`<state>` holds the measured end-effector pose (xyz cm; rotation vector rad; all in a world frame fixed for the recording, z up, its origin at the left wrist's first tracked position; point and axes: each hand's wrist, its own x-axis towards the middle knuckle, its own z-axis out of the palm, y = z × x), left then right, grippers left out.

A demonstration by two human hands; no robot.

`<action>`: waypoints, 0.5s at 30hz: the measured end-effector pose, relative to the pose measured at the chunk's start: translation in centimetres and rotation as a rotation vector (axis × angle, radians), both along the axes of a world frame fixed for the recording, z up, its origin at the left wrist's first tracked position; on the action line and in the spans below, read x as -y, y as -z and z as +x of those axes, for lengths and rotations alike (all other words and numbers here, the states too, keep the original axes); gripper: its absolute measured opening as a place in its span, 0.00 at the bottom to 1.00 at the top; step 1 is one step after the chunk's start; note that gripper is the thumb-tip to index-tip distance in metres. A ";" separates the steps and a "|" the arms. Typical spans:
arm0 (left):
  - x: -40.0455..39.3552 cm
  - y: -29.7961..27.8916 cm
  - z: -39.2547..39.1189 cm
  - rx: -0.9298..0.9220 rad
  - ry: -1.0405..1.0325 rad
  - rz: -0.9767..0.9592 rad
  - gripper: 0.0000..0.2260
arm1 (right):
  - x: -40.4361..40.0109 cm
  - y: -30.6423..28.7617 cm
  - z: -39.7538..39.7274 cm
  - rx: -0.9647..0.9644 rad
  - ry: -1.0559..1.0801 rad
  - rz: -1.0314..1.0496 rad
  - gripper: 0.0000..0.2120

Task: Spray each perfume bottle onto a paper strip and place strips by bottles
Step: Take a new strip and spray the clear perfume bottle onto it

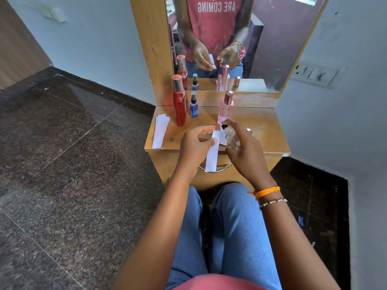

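Strip [212, 155] hangs pinched in left hand [195, 147] above near table [270, 126] edge; right hand [247, 151] grips clear bottle [231, 139], fingertip on nozzle. Best practice, judged: aim at upper strip, keep paper steady, one short press.

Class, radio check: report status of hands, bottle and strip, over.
Left hand pinches paper strip. Right hand grips clear bottle, nozzle aimed at strip. Pink bottle stands close behind; nothing between nozzle and strip.
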<state>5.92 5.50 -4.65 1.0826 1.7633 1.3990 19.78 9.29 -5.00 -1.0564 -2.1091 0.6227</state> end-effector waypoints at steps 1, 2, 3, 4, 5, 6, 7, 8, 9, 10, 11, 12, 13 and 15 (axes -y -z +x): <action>-0.2 0.1 0.0 -0.012 -0.007 -0.002 0.14 | -0.1 0.0 0.1 -0.014 0.013 -0.005 0.31; -0.6 0.1 -0.1 -0.024 -0.016 -0.004 0.14 | -0.1 0.0 0.2 -0.022 0.029 -0.005 0.31; -1.0 0.1 -0.1 -0.035 -0.029 -0.007 0.15 | -0.2 0.0 0.3 -0.027 0.041 -0.005 0.31; -1.5 0.1 -0.2 -0.045 -0.045 -0.011 0.15 | -0.3 0.0 0.4 -0.031 0.044 -0.007 0.31; -2.0 0.1 -0.3 -0.057 -0.062 -0.016 0.15 | -0.3 -0.1 0.6 -0.036 0.040 -0.011 0.31; -2.6 0.1 -0.4 -0.069 -0.078 -0.024 0.15 | -0.3 -0.1 0.7 -0.040 0.034 -0.015 0.31; -3.2 0.1 -0.5 -0.086 -0.089 -0.035 0.14 | -0.4 -0.2 0.8 -0.040 0.029 -0.020 0.31; -3.8 0.2 -0.7 -0.108 -0.096 -0.049 0.14 | -0.5 -0.3 0.9 -0.038 0.029 -0.024 0.31; -4.4 0.3 -0.7 -0.131 -0.101 -0.064 0.14 | -0.6 -0.4 1.1 -0.035 0.032 -0.025 0.31; -4.8 0.4 -0.8 -0.152 -0.107 -0.079 0.14 | -0.7 -0.4 1.2 -0.033 0.033 -0.024 0.31; -5.2 0.6 -0.9 -0.170 -0.115 -0.095 0.15 | -0.8 -0.5 1.3 -0.033 0.031 -0.021 0.31; -5.6 0.8 -0.9 -0.193 -0.125 -0.111 0.15 | -1.0 -0.6 1.4 -0.038 0.027 -0.019 0.31; -5.8 0.9 -0.9 -0.220 -0.134 -0.127 0.15 | -1.1 -0.6 1.5 -0.048 0.023 -0.019 0.31; -6.1 1.1 -0.7 -0.288 -0.144 -0.146 0.14 | -1.2 -0.7 1.7 -0.064 0.020 -0.028 0.31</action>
